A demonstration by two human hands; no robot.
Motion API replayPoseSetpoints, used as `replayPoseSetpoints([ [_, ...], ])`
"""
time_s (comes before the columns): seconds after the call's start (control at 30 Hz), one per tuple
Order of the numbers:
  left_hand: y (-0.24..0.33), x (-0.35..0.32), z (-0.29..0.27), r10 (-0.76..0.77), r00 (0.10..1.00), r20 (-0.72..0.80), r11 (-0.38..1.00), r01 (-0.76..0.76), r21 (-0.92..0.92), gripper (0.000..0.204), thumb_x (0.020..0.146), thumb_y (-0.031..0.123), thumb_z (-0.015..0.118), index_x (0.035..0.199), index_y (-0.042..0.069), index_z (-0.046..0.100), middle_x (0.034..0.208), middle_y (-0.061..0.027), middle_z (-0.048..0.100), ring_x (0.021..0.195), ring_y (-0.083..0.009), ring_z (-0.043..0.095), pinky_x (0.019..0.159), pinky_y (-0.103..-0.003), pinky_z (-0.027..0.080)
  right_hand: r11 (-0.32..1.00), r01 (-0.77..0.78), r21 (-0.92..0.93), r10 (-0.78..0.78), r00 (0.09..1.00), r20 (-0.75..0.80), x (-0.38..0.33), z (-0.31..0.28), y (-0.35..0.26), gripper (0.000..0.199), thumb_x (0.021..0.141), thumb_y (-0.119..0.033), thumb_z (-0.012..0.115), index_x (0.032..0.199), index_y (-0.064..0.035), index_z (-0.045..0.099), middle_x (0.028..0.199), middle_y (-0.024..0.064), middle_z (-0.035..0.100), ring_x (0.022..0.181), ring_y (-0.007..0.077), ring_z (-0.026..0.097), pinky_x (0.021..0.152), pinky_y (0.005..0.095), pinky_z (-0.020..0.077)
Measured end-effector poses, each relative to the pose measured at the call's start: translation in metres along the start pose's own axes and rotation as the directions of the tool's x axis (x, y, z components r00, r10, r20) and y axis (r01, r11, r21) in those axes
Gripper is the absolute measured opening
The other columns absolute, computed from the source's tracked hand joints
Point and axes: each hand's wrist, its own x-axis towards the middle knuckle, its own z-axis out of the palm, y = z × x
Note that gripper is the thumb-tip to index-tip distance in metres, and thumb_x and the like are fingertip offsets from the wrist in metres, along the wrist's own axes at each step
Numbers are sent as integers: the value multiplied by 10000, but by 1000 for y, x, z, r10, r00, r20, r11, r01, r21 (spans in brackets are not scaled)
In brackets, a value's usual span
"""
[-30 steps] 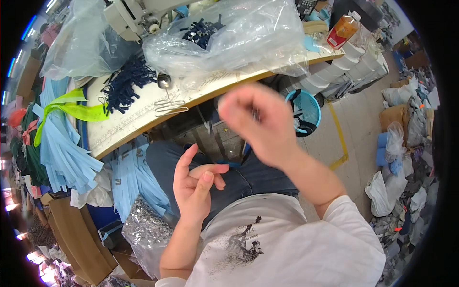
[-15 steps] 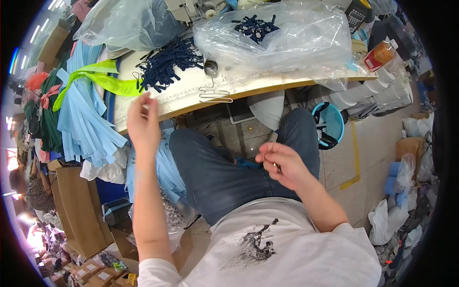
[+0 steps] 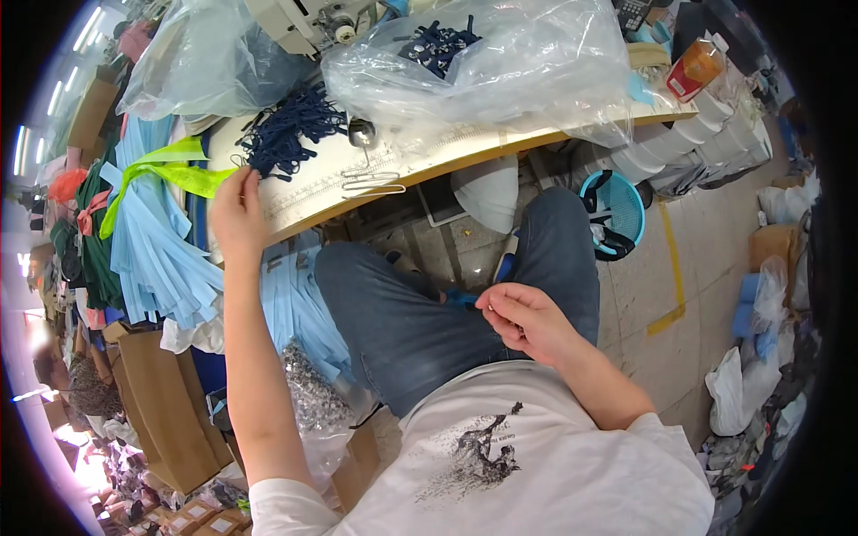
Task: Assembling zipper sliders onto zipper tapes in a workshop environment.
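Observation:
My left hand (image 3: 238, 216) reaches to the table's left part, its fingertips pressed together at the edge of a pile of short navy fabric straps (image 3: 284, 134). A thin dark loop shows just beyond those fingertips; whether they grip a strap is hidden. Beside the hand, a bright yellow-green fabric strip (image 3: 204, 181) lies over a bundle of light blue strips (image 3: 147, 228). Above my lap, my right hand (image 3: 529, 323) is closed in a pinch. A tiny pale spot shows at its fingertips, too small to name.
A clear plastic bag (image 3: 536, 80) with more navy straps covers much of the white table (image 3: 308, 192). A wire piece (image 3: 373, 184) lies near its front edge. Behind stands a sewing machine (image 3: 299, 22). An orange-filled bottle (image 3: 697, 70) is at the right, a blue basket (image 3: 636, 219) below.
My left hand has come to the strap pile's edge and its fingers have closed together. My right hand stays over my lap, turned slightly; the small dark shiny thing there no longer shows. The view has shifted.

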Motion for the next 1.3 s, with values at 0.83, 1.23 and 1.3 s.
replayPoseSetpoints([
  [0.83, 223, -139, -49, -182, 759, 625, 54, 642, -765, 138, 904, -18, 589, 1037, -45, 615, 953, -100, 612, 778, -138, 591, 663, -246, 496, 992, 129, -18, -125, 983, 134, -7, 13, -6, 165, 909, -75, 636, 1070, -39, 648, 887, 53, 683, 499, -4, 410, 407, 166, 275],
  [1.23, 226, -141, -49, -181, 792, 583, 306, 609, -732, 112, 845, -82, 623, 952, -50, 622, 909, -98, 629, 783, -130, 590, 695, -222, 469, 869, 385, -310, -366, 923, 121, -8, 20, -3, 190, 837, 4, 699, 1023, -20, 669, 940, 35, 636, 805, 58, 578, 650, 192, 439],
  [1.3, 227, -141, -50, -180, 786, 591, 325, 615, -719, 111, 843, -78, 627, 949, -47, 621, 896, -94, 630, 766, -126, 586, 687, -221, 469, 786, 452, -421, -423, 891, 167, -9, 20, -4, 203, 814, 16, 713, 1011, -24, 682, 937, 40, 633, 792, 69, 577, 644, 204, 439],
])
